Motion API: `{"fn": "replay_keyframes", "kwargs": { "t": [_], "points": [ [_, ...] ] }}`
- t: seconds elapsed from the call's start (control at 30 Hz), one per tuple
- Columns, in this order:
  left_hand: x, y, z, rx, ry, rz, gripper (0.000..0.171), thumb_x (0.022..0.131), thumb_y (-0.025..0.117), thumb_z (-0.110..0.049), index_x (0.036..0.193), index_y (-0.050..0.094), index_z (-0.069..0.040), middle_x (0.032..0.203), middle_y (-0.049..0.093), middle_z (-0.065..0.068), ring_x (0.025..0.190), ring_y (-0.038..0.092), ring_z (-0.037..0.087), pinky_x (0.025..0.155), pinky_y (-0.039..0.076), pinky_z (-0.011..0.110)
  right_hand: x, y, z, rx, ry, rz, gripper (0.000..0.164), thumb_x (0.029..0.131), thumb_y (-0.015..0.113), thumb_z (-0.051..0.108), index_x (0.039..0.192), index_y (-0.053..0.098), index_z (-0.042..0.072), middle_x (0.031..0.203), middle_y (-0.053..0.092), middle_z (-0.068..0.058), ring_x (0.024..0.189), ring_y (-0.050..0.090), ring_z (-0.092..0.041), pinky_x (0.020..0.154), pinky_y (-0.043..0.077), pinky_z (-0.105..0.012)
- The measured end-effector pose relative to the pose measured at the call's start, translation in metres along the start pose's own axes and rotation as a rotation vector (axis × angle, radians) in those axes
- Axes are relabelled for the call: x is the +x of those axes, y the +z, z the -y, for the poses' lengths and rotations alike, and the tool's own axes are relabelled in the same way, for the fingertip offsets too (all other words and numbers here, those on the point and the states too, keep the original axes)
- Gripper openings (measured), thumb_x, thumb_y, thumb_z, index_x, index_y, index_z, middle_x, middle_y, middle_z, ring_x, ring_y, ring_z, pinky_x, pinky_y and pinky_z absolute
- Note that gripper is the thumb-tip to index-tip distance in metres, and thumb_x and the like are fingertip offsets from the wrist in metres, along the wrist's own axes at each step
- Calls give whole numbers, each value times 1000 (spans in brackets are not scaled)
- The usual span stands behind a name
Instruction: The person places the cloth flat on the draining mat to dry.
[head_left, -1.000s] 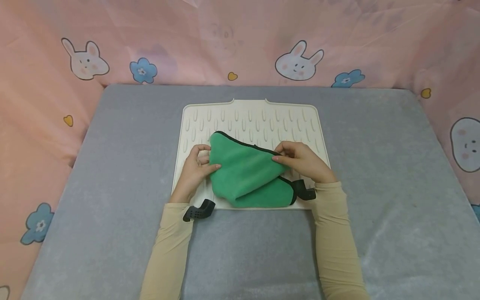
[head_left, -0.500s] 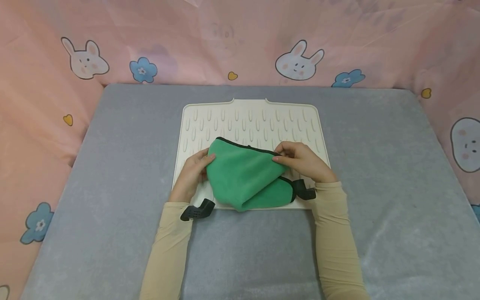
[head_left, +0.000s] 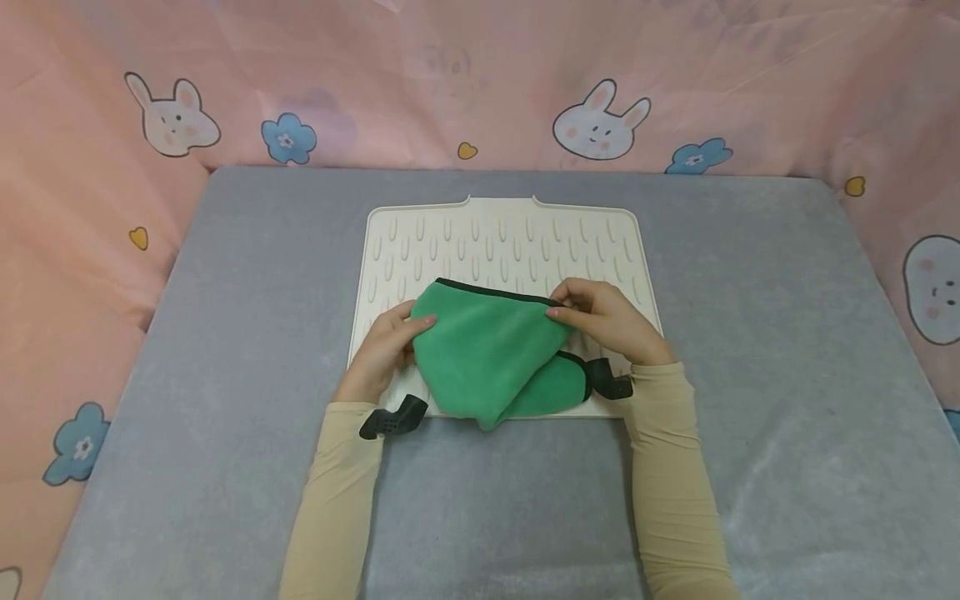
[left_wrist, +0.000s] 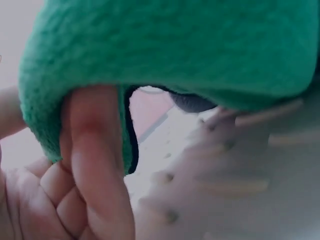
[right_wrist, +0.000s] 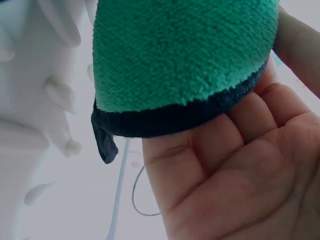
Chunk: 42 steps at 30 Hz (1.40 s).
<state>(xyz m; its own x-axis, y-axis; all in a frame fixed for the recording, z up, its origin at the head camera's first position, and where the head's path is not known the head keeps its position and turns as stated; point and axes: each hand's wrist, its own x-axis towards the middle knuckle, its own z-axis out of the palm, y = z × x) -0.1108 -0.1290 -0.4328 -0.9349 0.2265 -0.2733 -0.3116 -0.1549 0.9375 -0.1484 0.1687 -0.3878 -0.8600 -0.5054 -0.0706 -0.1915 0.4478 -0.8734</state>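
Note:
A folded green cloth [head_left: 487, 350] with black edging is held up between both hands over a cream ridged mat [head_left: 495, 225]. My left hand [head_left: 377, 350] pinches its left side, thumb on the front and fingers behind. In the left wrist view the fleecy fold of cloth [left_wrist: 170, 45] hangs over the fingers [left_wrist: 97, 135]. At the upper right corner, my right hand [head_left: 611, 323] grips the black-edged border between thumb and fingers. A small dark loop [right_wrist: 106, 142] shows on that border in the right wrist view. The cloth's lower point droops past the mat's near edge.
The mat lies on a grey covered table [head_left: 787, 375]. A pink curtain [head_left: 375, 75] printed with rabbits and flowers stands behind and beside it. Black wrist mounts [head_left: 393, 417] stick out from both sleeves, the right one touching the cloth's lower right in view.
My left hand has taken a closer hold on the cloth's left side. The cloth's upper left corner has come down and its lower point has shifted toward me. My right hand stays nearly still.

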Motion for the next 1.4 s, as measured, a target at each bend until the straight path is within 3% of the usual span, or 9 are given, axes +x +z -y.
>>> {"fn": "replay_keyframes", "kwargs": {
  "t": [0.27,0.43,0.53,0.7,0.83,1.0,1.17,1.27,1.4],
  "points": [
    [-1,-7,-3,163,71,-133,8,93,61,-12,90,62,-5,68,59,-4,58,52,9,54,44,24,0,0,0,21,-24,-13,8,94,61,7,92,62,-1,78,58,-9,69,52,-16,63,43,-25],
    [0,-9,-3,187,146,-184,13,92,64,-10,95,64,3,99,57,-1,89,53,12,79,44,27,0,-1,-2,25,6,4,9,93,62,8,92,63,-1,82,61,-10,73,56,-17,67,46,-25],
    [0,-8,-3,164,171,-198,11,92,62,-9,96,64,2,101,57,-1,94,52,11,84,42,28,-1,-1,-3,9,36,26,9,91,65,8,94,63,0,83,62,-10,76,58,-18,70,47,-25],
    [1,-6,-1,91,165,-188,14,97,56,-10,84,52,-7,67,54,-5,63,47,8,60,38,23,-2,-2,-4,-39,90,73,14,89,69,10,98,63,1,87,62,-8,82,58,-19,73,48,-28],
    [1,-6,-1,59,175,-197,17,100,50,-14,84,48,-9,59,53,-8,57,47,5,58,38,22,-2,-3,-7,-75,112,103,21,86,72,10,103,63,1,93,62,-8,87,58,-21,78,47,-34],
    [2,-7,-1,73,200,-232,16,101,47,-17,88,48,-9,60,55,-8,58,49,4,59,39,22,-3,-4,-11,-107,136,111,29,83,74,6,107,62,-1,103,60,-12,96,57,-26,86,45,-41],
    [1,-7,-2,54,216,-259,10,100,51,-14,93,49,-8,63,57,-8,55,49,3,54,38,19,-1,-3,-14,-135,109,119,22,81,74,1,99,61,0,97,57,-10,91,57,-24,84,48,-39],
    [1,-6,-3,7,200,-270,6,98,54,-9,99,48,-6,71,60,-7,57,53,3,53,42,17,-1,-3,-15,-138,84,108,17,83,73,1,94,61,2,94,57,-8,87,57,-22,79,48,-37],
    [0,-7,-4,-77,185,-292,20,95,56,-3,111,44,-6,90,62,-2,68,61,6,62,50,18,-2,-6,-16,-106,53,68,13,86,70,2,94,59,3,98,57,-9,92,54,-22,83,45,-39]
  ]
}}
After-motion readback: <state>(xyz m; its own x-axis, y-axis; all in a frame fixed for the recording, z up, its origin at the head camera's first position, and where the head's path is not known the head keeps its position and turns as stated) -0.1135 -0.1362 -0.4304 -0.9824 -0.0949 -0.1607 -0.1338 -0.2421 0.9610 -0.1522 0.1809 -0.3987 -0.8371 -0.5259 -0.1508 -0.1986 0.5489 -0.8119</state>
